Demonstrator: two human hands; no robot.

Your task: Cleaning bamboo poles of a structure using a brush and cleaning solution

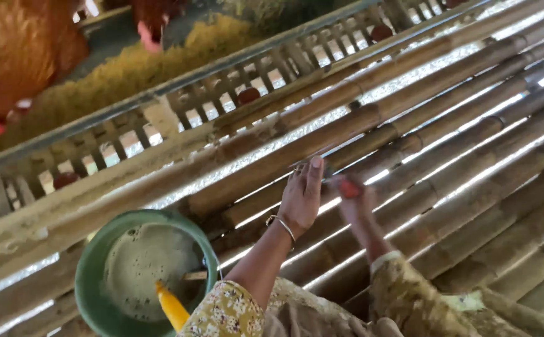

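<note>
My left hand (301, 196) is stretched out flat over the bamboo slat floor (471, 143), fingers extended and holding nothing, with a thin metal bangle on the wrist. My right hand (354, 203) is just to its right, almost touching it, and blurred by motion. A small red patch shows at its fingertips; I cannot tell whether it is a held thing. Both arms wear yellow floral sleeves.
A green bucket (91, 274) of pale feed stands at the lower left with a yellow-handled scoop (171, 306) in it. Brown eggs (248, 95) lie in a slatted tray (160, 118) along a feed trough. Brown hens (16, 56) feed at the top left.
</note>
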